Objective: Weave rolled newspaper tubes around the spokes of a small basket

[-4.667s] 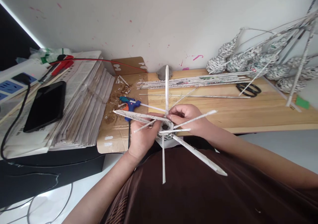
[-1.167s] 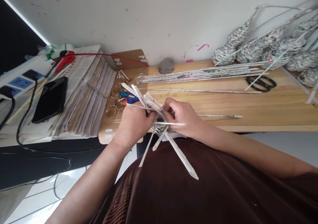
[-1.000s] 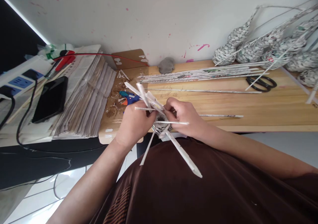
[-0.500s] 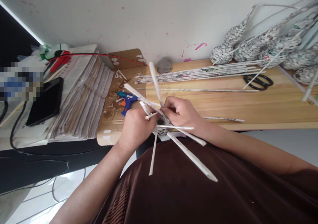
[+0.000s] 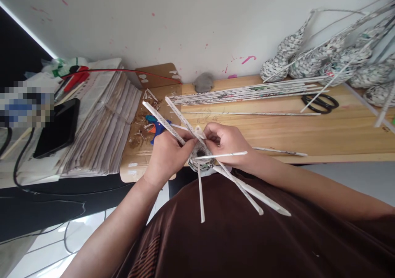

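Note:
A small round piece woven from rolled paper (image 5: 201, 161) is held between my hands, close to my body, with a dark hole at its centre. Several paper tubes (image 5: 201, 193) stick out from it in different directions. My left hand (image 5: 170, 152) is closed on its left side, thumb and fingers pinching a tube at the rim. On the right side my right hand (image 5: 224, 140) pinches another tube near the rim, fingers curled. The exact fingertip contact is partly hidden behind the tubes.
Paper tubes (image 5: 247, 93) and black scissors (image 5: 320, 103) lie on the wooden table (image 5: 277, 132). Woven gourd shapes (image 5: 282, 60) stand at the back right. At left are a blue glue gun (image 5: 159, 128), stacked newspapers (image 5: 101, 134) and a phone (image 5: 57, 128).
The woven piece has turned and tilted, so its hole shows more clearly. The tubes around it point in new directions. Both hands stay at its sides, with slightly shifted fingers.

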### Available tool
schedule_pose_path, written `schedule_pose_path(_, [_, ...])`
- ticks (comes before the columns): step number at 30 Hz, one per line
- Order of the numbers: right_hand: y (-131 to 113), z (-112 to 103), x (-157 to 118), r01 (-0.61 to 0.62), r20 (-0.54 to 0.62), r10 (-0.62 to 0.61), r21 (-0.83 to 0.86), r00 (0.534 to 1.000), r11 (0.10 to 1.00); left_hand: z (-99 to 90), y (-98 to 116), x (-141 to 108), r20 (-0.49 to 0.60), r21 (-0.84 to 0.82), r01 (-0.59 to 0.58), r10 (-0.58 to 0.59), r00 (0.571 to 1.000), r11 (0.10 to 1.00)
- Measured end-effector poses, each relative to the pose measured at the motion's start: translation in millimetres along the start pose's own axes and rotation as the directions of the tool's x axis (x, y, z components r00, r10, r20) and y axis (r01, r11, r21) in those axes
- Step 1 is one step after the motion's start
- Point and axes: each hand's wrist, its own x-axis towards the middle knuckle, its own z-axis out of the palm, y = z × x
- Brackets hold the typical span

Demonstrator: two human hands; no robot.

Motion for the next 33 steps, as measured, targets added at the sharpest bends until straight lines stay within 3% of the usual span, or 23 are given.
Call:
schedule_pose_path(4, [5.6,1.0,1.7,-0.007,0.024,0.006,0.065,1.0,0.998,-2.3,-2.5,1.9,0.117,-0.196,0.079,-0.057,0.992,0.977])
schedule_pose_path(8, [5.4,-3.4,6.4,-0.039,0.068,0.033,0.094,0.997,0.995,-10.4,-6.9,2.4,0.262,-0.427,0.183,-0.072,0.962,0.886])
schedule_pose_path(12, [0.5,-11.1,11.2,-0.064,0.137,0.055,0.064,0.989,0.996,-27.4,-9.0,4.2,0.376,-0.521,0.138,0.081,0.923,0.843])
schedule_pose_path(15, [-4.7,-14.7,13.3,-0.075,0.166,0.063,0.066,0.984,0.995,-38.9,-7.5,7.0,0.441,-0.539,0.059,0.222,0.87,0.84])
schedule_pose_path(19, [-11.5,-15.4,14.2,-0.131,0.225,0.097,0.145,0.969,0.981,-42.1,-4.9,10.8,0.52,-0.564,0.083,0.274,0.809,0.822])
schedule_pose_path(21, [-12.3,-15.0,14.3,-0.149,0.257,0.094,0.203,0.962,0.968,-38.1,-4.0,12.3,0.49,-0.633,0.16,0.232,0.84,0.758])
schedule_pose_path(23, [-10.2,-14.9,14.5,-0.146,0.264,0.083,0.23,0.961,0.962,-32.8,-3.2,13.3,0.422,-0.644,0.222,0.097,0.902,0.733])
schedule_pose_path(25, [-6.5,-15.0,14.6,-0.145,0.26,0.083,0.23,0.962,0.962,-27.8,-4.1,12.6,0.308,-0.647,0.229,-0.026,0.951,0.727])
schedule_pose_path(27, [-3.3,-15.5,14.3,-0.155,0.25,0.094,0.238,0.964,0.959,-23.6,-8.7,9.0,0.228,-0.682,0.193,-0.046,0.973,0.705])
schedule_pose_path(30, [-3.1,-15.8,13.2,-0.172,0.223,0.122,0.22,0.967,0.96,-17.7,-20.8,-2.0,0.314,-0.689,0.24,-0.017,0.949,0.684])
schedule_pose_path(32, [-5.5,-15.4,12.4,-0.175,0.209,0.138,0.175,0.968,0.969,-14.2,-26.9,-10.7,0.405,-0.529,0.329,-0.107,0.908,0.782])
schedule_pose_path(33, [-6.9,-15.0,12.1,-0.172,0.203,0.14,0.149,0.969,0.974,-12.9,-27.9,-14.5,0.383,-0.473,0.338,-0.156,0.911,0.814])
